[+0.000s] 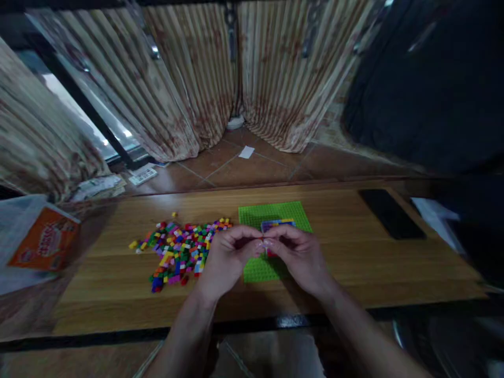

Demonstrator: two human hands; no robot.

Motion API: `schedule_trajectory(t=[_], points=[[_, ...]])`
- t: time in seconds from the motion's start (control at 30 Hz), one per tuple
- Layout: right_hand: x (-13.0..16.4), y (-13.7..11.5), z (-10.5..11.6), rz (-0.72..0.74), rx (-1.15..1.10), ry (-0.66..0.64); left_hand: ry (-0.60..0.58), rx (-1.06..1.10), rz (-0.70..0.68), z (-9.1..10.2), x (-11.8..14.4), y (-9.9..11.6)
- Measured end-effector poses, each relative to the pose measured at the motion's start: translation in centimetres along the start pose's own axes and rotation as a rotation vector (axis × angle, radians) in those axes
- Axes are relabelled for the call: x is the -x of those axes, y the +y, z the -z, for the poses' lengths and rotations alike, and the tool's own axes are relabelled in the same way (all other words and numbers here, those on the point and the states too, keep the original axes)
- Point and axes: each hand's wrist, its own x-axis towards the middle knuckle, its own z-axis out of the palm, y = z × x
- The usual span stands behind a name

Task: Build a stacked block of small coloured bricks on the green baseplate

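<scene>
Two bare hands meet over one green baseplate [275,212] that lies flat near the middle of one wooden table [354,252]. The left hand [226,254] and the right hand [297,252] bring their fingertips together above the plate's centre, pinching something small between them; a bit of red shows just below the fingertips, but the piece itself is too hidden to tell its shape or which way it points. On the baseplate, just beyond the fingers, sits one small block of assembled bricks [277,224] in blue, yellow and purple, its long axis running left to right across the plate. The plate itself is roughly square, its edges near parallel with the table's front edge. To the left of the plate, touching its near side, spreads one loose pile of coloured bricks [177,249], far too many to count. One dark phone [391,214] lies well apart on the right, and one orange packet [45,239] lies at the far left.
</scene>
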Motion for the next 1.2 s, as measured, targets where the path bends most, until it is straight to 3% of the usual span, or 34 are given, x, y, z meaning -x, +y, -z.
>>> schedule_trajectory(t=[0.2, 0.33, 0.4, 0.47, 0.57, 0.67, 0.77, 0.9, 1.03, 1.2], points=[[0.1, -0.1, 0.0, -0.059, -0.052, -0.009, 0.016, 0.179, 0.088, -0.6, 0.1, -0.2], [-0.2, 0.1, 0.6, -0.062, -0.097, 0.029, 0.001, 0.202, 0.102, 0.2, 0.0, -0.2], [-0.6, 0.1, 1.6, -0.064, -0.085, 0.080, 0.035, 0.101, 0.097, 1.4, -0.1, -0.1], [-1.1, 0.1, 3.1, -0.081, -0.050, 0.140, 0.143, -0.055, 0.077, 3.1, -0.3, 0.0], [-1.6, 0.3, 5.6, -0.107, 0.054, 0.201, 0.257, -0.419, 0.024, 5.9, -0.4, 0.2], [-1.6, 0.8, 7.2, -0.108, 0.192, 0.208, 0.255, -0.769, 0.023, 7.7, -0.4, 0.3], [-1.4, 1.3, 7.7, -0.092, 0.333, 0.137, 0.268, -0.976, 0.098, 8.3, -0.3, 0.5], [-1.2, 1.8, 7.3, 0.010, 0.475, 0.010, 0.295, -1.130, 0.243, 8.5, -0.3, 0.5], [-1.2, 2.1, 6.9, 0.097, 0.517, -0.015, 0.271, -1.166, 0.168, 8.8, -0.5, 0.3], [-1.5, 2.8, 6.9, 0.026, 0.500, 0.059, 0.292, -1.167, 0.109, 8.5, -0.6, 0.2]])
